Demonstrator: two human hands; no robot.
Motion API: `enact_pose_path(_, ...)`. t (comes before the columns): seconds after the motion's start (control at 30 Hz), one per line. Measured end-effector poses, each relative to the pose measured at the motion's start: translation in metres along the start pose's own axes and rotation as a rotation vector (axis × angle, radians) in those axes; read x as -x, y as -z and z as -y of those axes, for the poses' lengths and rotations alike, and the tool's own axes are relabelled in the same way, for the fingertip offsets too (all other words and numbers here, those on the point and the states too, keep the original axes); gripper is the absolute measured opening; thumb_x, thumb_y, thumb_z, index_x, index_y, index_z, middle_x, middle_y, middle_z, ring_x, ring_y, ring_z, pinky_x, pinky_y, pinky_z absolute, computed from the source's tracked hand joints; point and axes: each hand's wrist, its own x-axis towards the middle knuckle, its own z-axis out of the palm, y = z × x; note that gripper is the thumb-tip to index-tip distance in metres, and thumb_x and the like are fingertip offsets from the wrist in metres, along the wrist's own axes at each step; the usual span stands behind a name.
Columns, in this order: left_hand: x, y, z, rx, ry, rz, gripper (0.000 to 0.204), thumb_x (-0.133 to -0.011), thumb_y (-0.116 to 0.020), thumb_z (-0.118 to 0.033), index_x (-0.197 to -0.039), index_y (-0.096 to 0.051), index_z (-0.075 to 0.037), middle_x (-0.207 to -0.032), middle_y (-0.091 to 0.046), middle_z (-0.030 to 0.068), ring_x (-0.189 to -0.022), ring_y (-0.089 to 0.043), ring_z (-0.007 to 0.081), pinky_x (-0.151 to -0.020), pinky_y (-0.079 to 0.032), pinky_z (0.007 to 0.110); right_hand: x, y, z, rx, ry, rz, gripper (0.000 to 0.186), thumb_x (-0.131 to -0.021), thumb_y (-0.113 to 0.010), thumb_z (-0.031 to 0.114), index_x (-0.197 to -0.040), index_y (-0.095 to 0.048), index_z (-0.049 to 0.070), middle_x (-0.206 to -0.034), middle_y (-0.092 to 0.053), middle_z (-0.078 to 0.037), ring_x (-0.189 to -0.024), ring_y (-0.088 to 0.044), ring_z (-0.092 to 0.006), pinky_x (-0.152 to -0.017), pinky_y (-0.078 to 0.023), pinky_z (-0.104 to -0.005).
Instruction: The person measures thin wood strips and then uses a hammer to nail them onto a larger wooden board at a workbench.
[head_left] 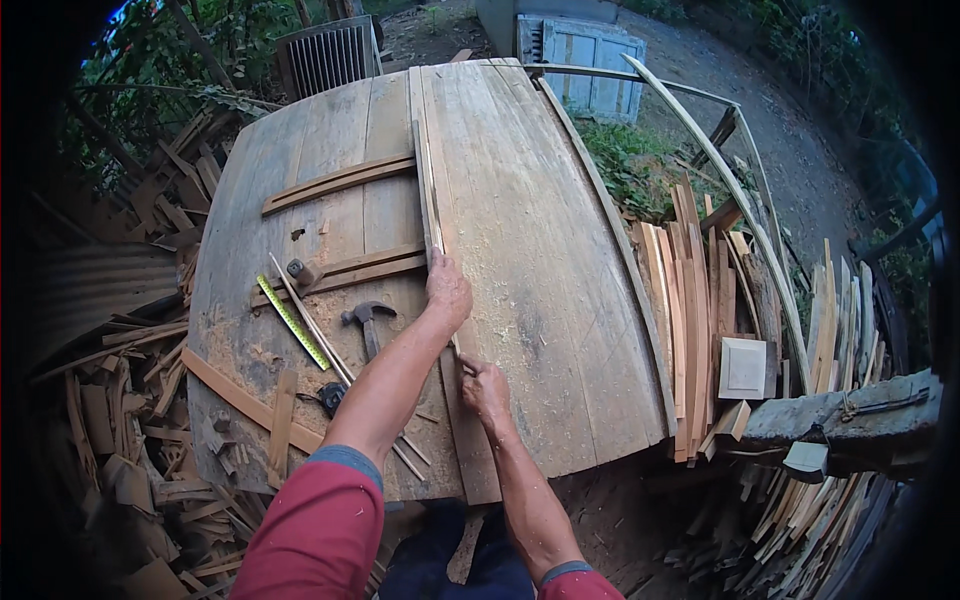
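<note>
A thin wooden strip (431, 205) lies lengthwise along the middle of a large wooden table (560, 290), beside a long flat board (470, 450). My left hand (449, 290) is closed over the strip about midway. Nearer to me, my right hand (486, 388) has its fingers curled around the strip's near end. Left of my left forearm lie a claw hammer (368, 318), a tape measure (331, 397) with its yellow blade (295, 325) drawn out, and several slender sticks (320, 335). Two slotted wooden rails (340, 187) reach leftward from the strip.
Wood shavings are scattered over the tabletop. Loose boards (245, 400) lie at its near left corner. Offcuts (120, 420) are heaped on the left, and planks (690, 310) stand stacked on the right. A weathered beam (850, 415) juts in at the right.
</note>
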Motion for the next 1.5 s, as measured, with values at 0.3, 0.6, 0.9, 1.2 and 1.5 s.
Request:
enact_pose_path(0.3,0.002,0.021,0.002,-0.012,-0.025,0.154,0.037,-0.094,-0.056,-0.031,-0.122,-0.071,-0.012,-0.133,-0.065,0.0111,-0.134,-0.048,0.0337,-0.117,-0.017,0.058,-0.035,-0.003,-0.002,-0.001,0.117,-0.033,0.042,-0.074,-0.058,0.009,-0.113,-0.074,0.010,-0.091,-0.069,-0.027,-0.084,-0.069,-0.0430,-0.080,-0.055,-0.0480)
enact_pose_path(0.6,0.006,0.014,0.006,-0.007,-0.019,0.140,0.036,-0.095,-0.056,-0.030,-0.121,-0.072,-0.013,-0.133,-0.064,0.0132,-0.134,-0.047,0.0354,-0.115,-0.019,0.059,-0.060,-0.005,0.009,0.013,0.161,0.008,0.040,-0.073,-0.058,0.007,-0.108,-0.074,0.009,-0.094,-0.070,-0.024,-0.083,-0.069,-0.0406,-0.078,-0.056,-0.0446)
enact_pose_path(0.9,0.015,0.021,0.013,0.145,0.108,-0.141,0.035,-0.090,-0.059,-0.022,-0.117,-0.071,-0.004,-0.120,-0.069,0.0147,-0.118,-0.058,0.0380,-0.102,-0.041,0.056,-0.063,0.008,0.039,-0.009,0.146,0.027,0.033,-0.077,-0.061,0.010,-0.107,-0.073,0.003,-0.079,-0.071,-0.020,-0.069,-0.071,-0.0300,-0.065,-0.057,-0.0388)
enact_pose_path(1.2,0.057,0.059,0.056,0.735,0.333,-0.212,0.046,-0.088,-0.062,-0.011,-0.128,-0.055,0.009,-0.091,-0.071,0.0221,-0.089,-0.072,0.0302,-0.075,-0.059,0.042,-0.016,0.056,0.121,-0.227,0.105,-0.070,0.035,-0.086,-0.065,0.025,-0.113,-0.072,0.005,-0.090,-0.070,-0.027,-0.082,-0.069,-0.0408,-0.078,-0.053,-0.0466)
enact_pose_path(1.5,0.186,0.076,0.089,1.387,-0.174,-0.265,0.020,-0.091,-0.071,-0.012,-0.105,-0.071,0.002,-0.083,-0.064,-0.0003,-0.075,-0.056,0.0071,-0.067,-0.047,0.025,-0.031,0.235,0.098,0.813,0.677,-0.613,0.064,-0.084,-0.074,0.031,-0.143,-0.051,0.023,-0.137,-0.052,-0.013,-0.132,-0.044,-0.0316,-0.112,-0.030,-0.0495)
